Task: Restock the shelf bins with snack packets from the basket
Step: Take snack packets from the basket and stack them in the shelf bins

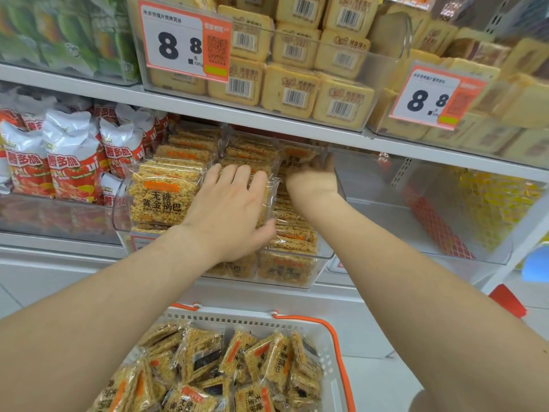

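A clear shelf bin on the middle shelf holds stacks of golden rice-crust snack packets with orange labels. My left hand lies flat with straight fingers on a stack in the middle of the bin. My right hand reaches deep into the bin's right side, blurred; its fingers are hidden among the packets at the back, so its hold cannot be made out. Below, a white basket with orange handles holds several more of the same packets.
Red and white chip bags fill the bin to the left. A clear bin to the right shows yellow packets at its back. The upper shelf carries pale cake packets and two 8.8 price tags.
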A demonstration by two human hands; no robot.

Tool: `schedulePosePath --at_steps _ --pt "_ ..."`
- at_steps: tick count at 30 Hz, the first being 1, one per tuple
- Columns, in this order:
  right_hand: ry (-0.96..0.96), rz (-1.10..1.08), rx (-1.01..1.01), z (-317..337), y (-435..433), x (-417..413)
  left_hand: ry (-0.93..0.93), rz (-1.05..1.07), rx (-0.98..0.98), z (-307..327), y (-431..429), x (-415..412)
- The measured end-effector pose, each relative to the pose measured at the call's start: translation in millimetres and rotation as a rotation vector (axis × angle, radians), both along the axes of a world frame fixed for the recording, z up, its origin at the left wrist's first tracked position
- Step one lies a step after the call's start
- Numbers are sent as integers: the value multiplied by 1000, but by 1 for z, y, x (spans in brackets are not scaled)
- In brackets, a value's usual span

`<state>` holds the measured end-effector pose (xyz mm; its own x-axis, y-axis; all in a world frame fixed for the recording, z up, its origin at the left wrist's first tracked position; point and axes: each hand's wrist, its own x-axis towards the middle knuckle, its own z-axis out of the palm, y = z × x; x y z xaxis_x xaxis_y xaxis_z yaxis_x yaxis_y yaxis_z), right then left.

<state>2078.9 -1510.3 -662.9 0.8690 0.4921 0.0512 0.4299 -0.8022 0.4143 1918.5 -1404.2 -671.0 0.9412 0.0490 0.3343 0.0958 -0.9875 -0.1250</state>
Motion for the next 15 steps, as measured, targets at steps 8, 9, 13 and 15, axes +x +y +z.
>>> schedulePosePath --at_steps 8,9,13,15 --pt "-67 325 107 22 -31 -61 -98 -67 -59 3 -15 -18" --pt "-73 362 166 26 -35 -68 -138 -88 -59 5 -18 -22" --pt "-28 397 378 39 -54 -101 -273 -111 -39 20 -32 -43" --pt "59 452 459 40 -66 -123 -191 -51 -64 28 -42 -59"
